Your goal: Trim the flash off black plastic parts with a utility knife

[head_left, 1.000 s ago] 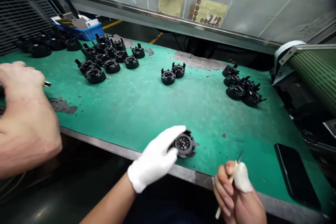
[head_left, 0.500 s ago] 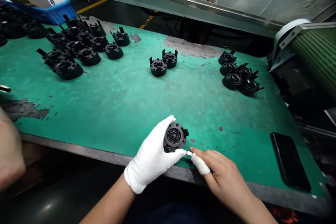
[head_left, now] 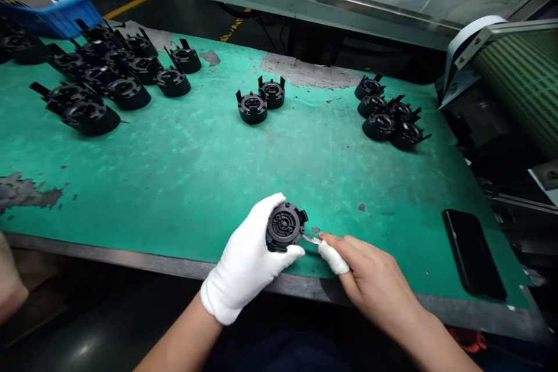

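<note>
My left hand (head_left: 246, 261), in a white glove, grips a round black plastic part (head_left: 284, 225) and tilts its face toward me above the near edge of the green table mat (head_left: 209, 174). My right hand (head_left: 375, 282) is bare with a white wrap on the forefinger. It pinches a small thin blade (head_left: 310, 239) whose tip touches the part's lower right rim.
Several black parts lie at the far left (head_left: 100, 78), a pair in the middle (head_left: 260, 100) and a cluster at the right (head_left: 387, 119). A blue bin (head_left: 56, 9) stands far left, a black phone (head_left: 473, 256) near right, a green conveyor (head_left: 518, 75) beyond. Another person's hand (head_left: 9, 285) shows at the left edge.
My left hand lifted the black part off the mat and turned it up. My right hand came in with the blade to the part's rim. The other person's hand withdrew to the left.
</note>
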### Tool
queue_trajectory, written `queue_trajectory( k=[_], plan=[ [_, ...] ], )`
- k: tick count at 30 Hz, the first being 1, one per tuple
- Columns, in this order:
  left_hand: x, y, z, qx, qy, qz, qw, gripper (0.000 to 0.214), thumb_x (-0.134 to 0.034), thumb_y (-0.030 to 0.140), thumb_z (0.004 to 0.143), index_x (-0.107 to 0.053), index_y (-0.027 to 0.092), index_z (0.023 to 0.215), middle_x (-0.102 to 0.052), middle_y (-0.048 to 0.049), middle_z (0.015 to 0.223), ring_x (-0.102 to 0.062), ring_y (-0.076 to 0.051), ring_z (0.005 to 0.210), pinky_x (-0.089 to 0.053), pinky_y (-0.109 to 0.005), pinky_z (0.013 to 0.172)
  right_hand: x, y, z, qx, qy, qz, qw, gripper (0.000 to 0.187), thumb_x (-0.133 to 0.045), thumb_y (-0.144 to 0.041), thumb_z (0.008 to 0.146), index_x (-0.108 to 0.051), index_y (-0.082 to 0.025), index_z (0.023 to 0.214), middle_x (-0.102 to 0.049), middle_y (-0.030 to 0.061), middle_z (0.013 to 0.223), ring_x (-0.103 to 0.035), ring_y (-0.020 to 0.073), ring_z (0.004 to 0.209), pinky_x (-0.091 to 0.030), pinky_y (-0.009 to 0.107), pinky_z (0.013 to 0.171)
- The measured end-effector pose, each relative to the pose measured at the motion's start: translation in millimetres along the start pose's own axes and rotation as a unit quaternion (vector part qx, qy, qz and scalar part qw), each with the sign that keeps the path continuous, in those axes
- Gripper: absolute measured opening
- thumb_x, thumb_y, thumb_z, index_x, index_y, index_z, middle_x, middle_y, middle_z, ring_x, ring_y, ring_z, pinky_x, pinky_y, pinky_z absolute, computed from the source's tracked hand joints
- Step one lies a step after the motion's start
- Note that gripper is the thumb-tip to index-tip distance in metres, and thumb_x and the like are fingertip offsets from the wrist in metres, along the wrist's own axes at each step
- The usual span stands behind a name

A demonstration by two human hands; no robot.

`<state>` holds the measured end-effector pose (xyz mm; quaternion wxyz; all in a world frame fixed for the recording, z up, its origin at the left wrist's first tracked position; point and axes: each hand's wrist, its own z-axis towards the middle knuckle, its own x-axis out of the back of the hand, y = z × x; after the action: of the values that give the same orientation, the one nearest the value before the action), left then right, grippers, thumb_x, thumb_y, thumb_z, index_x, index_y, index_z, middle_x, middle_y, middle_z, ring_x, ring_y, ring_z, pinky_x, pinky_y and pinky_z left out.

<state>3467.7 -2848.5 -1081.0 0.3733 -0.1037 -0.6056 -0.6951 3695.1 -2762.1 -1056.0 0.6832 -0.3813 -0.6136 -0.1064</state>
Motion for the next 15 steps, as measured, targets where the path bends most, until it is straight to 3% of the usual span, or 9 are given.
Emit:
queue_trajectory(
  k=[4, 8, 10, 12, 15],
  plan=[
    [1.1, -0.3, 2.2, -0.021, -0.019, 0.039, 0.999, 0.102, -0.086, 0.027, 0.073, -0.026, 0.025, 0.155, -0.044, -0.0121, 0.156, -0.043, -0.03, 0.146, -0.036, -0.05, 0.124, -0.2, -0.1, -5.1, -0.042, 0.002, 0.192, 0.981, 0.037, -0.043, -0.038, 0.105, -0.062, -0.027, 0.133, -0.069, 0.0077, 0.126, -0.064, 0.0254, 0.114, -0.05, 0.038, 0.098],
    [20.0, 14.7, 1.6, 0.017, -0.084, -0.009, 0.996, 0.102, -0.083, 0.027, 0.074, -0.024, 0.029, 0.158, -0.052, -0.009, 0.15, -0.055, -0.03, 0.136, -0.045, -0.048, 0.119, -10.1, -10.9, -12.3, -0.062, -0.01, 0.322, 0.945, 0.055, -0.057, -0.045, 0.099, -0.044, -0.033, 0.151, -0.065, 0.0031, 0.097, -0.061, 0.0192, 0.082, -0.053, 0.032, 0.076],
    [32.4, 26.2, -5.8, 0.063, -0.138, -0.057, 0.987, 0.082, -0.073, 0.036, 0.086, -0.03, 0.034, 0.156, -0.057, -0.0051, 0.146, -0.062, -0.028, 0.129, -0.052, -0.046, 0.113, -19.7, -22.0, -16.9, -0.026, -0.021, 0.389, 0.921, 0.064, -0.067, -0.042, 0.094, -0.042, -0.036, 0.153, -0.063, 0.0046, 0.109, -0.061, 0.0192, 0.09, -0.054, 0.032, 0.083],
    [40.0, 36.7, -19.0, 0.078, -0.154, -0.082, 0.982, 0.057, -0.052, 0.045, 0.099, -0.035, 0.039, 0.153, -0.056, -0.0026, 0.149, -0.059, -0.026, 0.132, -0.05, -0.047, 0.114, -30.2, -37.9, -21.7, -0.028, -0.014, 0.477, 0.879, 0.065, -0.075, -0.041, 0.088, -0.049, -0.036, 0.147, -0.06, 0.0071, 0.129, -0.062, 0.0226, 0.108, -0.052, 0.036, 0.096],
    [36.3, 45.5, -44.5, 0.046, -0.098, -0.057, 0.993, 0.055, -0.045, 0.054, 0.1, -0.039, 0.037, 0.152, -0.048, -0.0053, 0.156, -0.048, -0.031, 0.142, -0.043, -0.053, 0.119, -45.2, -65.7, -29.7, -0.074, 0.015, 0.64, 0.764, 0.057, -0.073, -0.049, 0.087, -0.056, -0.029, 0.138, -0.063, 0.0097, 0.131, -0.063, 0.0272, 0.116, -0.05, 0.041, 0.104]
  ],
)
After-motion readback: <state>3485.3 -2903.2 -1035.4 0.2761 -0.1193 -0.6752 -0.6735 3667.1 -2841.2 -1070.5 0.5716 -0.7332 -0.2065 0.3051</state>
